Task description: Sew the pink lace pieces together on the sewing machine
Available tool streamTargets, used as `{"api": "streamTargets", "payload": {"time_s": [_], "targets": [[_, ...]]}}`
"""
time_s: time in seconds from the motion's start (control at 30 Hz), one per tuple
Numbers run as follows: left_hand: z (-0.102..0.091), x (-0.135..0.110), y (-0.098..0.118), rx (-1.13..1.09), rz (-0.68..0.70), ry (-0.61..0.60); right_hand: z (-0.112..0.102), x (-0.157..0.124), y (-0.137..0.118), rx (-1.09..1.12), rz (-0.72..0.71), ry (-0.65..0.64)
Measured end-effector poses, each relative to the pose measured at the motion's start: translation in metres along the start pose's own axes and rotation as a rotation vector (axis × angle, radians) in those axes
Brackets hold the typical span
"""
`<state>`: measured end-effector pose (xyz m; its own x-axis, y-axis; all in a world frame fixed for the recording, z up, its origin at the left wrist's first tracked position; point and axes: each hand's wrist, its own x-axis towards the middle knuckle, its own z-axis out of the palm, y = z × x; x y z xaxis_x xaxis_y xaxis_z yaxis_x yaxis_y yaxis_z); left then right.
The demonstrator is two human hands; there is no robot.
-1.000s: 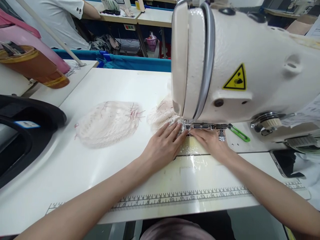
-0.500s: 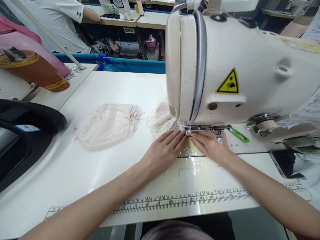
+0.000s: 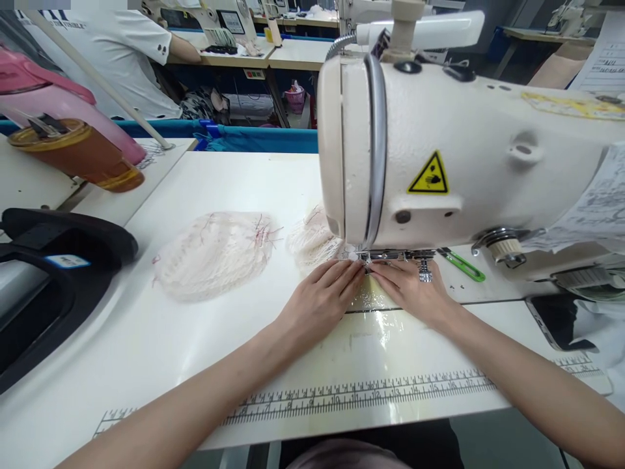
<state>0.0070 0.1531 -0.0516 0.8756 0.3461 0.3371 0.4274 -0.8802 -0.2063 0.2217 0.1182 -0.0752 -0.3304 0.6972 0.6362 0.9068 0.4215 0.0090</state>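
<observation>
My left hand point(image 3: 319, 301) lies flat, fingers stretched toward the presser foot point(image 3: 367, 258) of a cream sewing machine point(image 3: 463, 156). Its fingertips press a small piece of pale lace point(image 3: 312, 241) that runs under the needle. My right hand point(image 3: 410, 288) lies flat on the other side of the foot, its fingers also pointing at the needle and touching the lace edge. A second pale lace piece point(image 3: 215, 254) with red thread ends lies loose on the white table point(image 3: 161, 326), to the left of both hands.
A black bin point(image 3: 49, 273) sits at the left edge, with a brown cup point(image 3: 78, 153) and a pink bottle point(image 3: 58, 104) behind it. Green tweezers point(image 3: 461, 264) and a phone point(image 3: 556, 322) lie right of the needle. A printed ruler point(image 3: 366, 391) runs along the front edge. Another person in white point(image 3: 112, 52) stands beyond.
Both hands stay flat at the presser foot. The camera has tilted up a little, so the machine and hands sit lower and slightly left in the frame.
</observation>
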Motion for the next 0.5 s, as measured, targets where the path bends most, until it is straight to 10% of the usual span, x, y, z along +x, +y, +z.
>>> {"api": "streamTargets", "payload": {"time_s": [0.5], "targets": [[0.005, 0.003, -0.006, -0.08, -0.11, -0.045, -0.017, 0.01, -0.011, 0.168, 0.11, -0.274]]}}
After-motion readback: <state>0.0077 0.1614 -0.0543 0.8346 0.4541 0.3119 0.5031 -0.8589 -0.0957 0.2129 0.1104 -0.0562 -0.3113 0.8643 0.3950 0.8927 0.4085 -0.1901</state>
